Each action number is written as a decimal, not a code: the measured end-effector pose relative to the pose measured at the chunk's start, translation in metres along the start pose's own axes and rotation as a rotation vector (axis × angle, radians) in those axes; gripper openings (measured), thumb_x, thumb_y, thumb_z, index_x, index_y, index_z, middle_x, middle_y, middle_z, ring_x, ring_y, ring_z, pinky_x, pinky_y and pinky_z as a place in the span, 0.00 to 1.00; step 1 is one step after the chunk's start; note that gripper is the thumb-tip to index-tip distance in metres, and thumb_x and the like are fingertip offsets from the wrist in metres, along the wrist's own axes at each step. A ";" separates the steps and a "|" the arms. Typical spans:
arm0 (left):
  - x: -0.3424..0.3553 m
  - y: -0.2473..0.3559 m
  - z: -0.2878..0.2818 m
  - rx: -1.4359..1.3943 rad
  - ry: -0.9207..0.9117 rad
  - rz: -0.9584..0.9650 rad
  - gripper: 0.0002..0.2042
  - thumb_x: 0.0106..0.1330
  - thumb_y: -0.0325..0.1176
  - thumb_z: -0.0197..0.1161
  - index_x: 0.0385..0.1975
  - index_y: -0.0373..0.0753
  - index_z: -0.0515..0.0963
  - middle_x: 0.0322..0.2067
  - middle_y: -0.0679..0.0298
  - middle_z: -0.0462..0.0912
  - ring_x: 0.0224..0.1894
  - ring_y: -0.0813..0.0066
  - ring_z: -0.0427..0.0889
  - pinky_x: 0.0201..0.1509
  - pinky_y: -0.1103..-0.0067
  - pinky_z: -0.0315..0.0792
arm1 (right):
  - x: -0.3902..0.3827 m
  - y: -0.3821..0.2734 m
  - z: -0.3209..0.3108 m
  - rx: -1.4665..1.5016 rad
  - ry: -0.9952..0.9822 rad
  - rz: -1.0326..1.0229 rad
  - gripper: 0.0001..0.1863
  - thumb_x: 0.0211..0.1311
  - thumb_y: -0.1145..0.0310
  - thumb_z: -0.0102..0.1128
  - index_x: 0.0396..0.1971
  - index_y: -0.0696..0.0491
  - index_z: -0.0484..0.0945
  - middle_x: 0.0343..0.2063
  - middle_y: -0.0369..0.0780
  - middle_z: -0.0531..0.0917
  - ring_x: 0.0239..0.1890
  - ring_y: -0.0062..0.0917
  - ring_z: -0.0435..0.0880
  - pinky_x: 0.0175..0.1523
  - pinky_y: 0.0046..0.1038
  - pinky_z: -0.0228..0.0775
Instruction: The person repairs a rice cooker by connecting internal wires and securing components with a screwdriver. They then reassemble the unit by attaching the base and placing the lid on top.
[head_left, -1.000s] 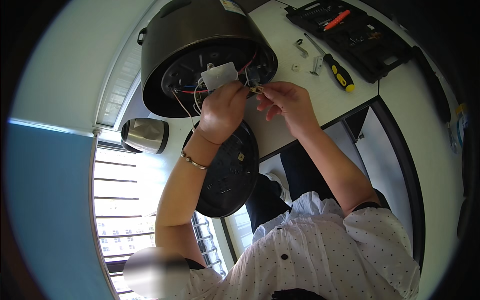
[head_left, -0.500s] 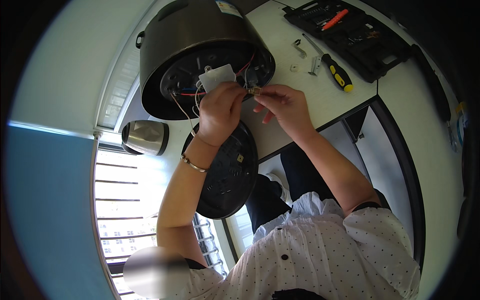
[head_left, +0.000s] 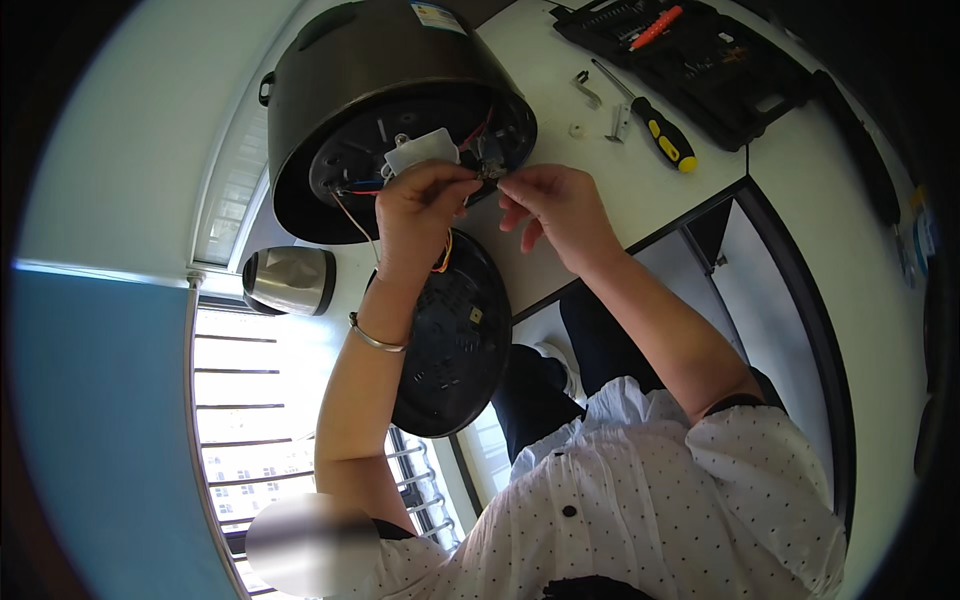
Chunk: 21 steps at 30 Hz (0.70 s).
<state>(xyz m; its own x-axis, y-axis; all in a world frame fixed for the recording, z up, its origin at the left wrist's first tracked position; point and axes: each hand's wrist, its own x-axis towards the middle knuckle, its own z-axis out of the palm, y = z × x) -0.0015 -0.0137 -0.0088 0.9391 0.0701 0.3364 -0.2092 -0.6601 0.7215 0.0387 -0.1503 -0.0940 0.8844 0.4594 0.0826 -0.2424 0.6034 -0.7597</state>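
Observation:
A dark electric cooker (head_left: 390,75) lies tipped with its open underside facing me, showing wires and a whitish plate (head_left: 420,148). At the right part of this opening, a small metal part (head_left: 490,171) sits between the fingertips of both hands. My left hand (head_left: 418,215) pinches at its left side, thumb against forefinger. My right hand (head_left: 562,208) pinches from the right, the other fingers curled loosely. How the part joins the wiring is too small to tell. The round black base cover (head_left: 455,350) stands below the cooker, with orange-yellow wires (head_left: 443,255) near its top.
On the white tabletop (head_left: 640,195) to the right are a yellow-and-black screwdriver (head_left: 663,137), a bent metal bracket (head_left: 587,88) and another small bracket (head_left: 619,124). A black tool case (head_left: 700,80) lies open behind them. A metal kettle (head_left: 290,280) stands at left.
Both hands have shifted slightly left and up, bringing the small metal part nearer the cooker's inside. My left wrist has turned, and the orange-yellow wires now show beside it. The view has shifted slightly.

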 end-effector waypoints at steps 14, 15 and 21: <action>-0.002 -0.008 0.004 0.088 0.009 0.174 0.04 0.50 0.16 0.62 0.25 0.31 0.79 0.26 0.63 0.79 0.21 0.82 0.76 0.23 0.87 0.69 | 0.002 -0.003 0.006 0.284 0.053 0.205 0.10 0.59 0.72 0.57 0.35 0.64 0.76 0.26 0.43 0.81 0.26 0.24 0.83 0.25 0.20 0.75; -0.002 -0.008 0.004 0.097 0.004 0.178 0.04 0.49 0.16 0.62 0.25 0.31 0.79 0.26 0.63 0.79 0.21 0.81 0.76 0.24 0.87 0.69 | 0.003 -0.002 0.006 0.307 0.049 0.205 0.10 0.59 0.72 0.56 0.35 0.64 0.76 0.26 0.43 0.81 0.26 0.24 0.83 0.26 0.20 0.76; -0.004 -0.007 0.005 0.286 0.034 0.303 0.05 0.48 0.16 0.61 0.24 0.32 0.79 0.26 0.60 0.79 0.25 0.72 0.79 0.28 0.82 0.72 | 0.002 -0.004 0.009 0.328 0.046 0.190 0.10 0.60 0.73 0.54 0.35 0.66 0.75 0.26 0.44 0.81 0.27 0.25 0.83 0.27 0.20 0.77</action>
<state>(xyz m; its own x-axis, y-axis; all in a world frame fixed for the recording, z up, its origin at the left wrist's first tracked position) -0.0020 -0.0128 -0.0181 0.8364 -0.1378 0.5304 -0.3858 -0.8355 0.3913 0.0382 -0.1457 -0.0849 0.8266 0.5578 -0.0747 -0.5120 0.6903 -0.5112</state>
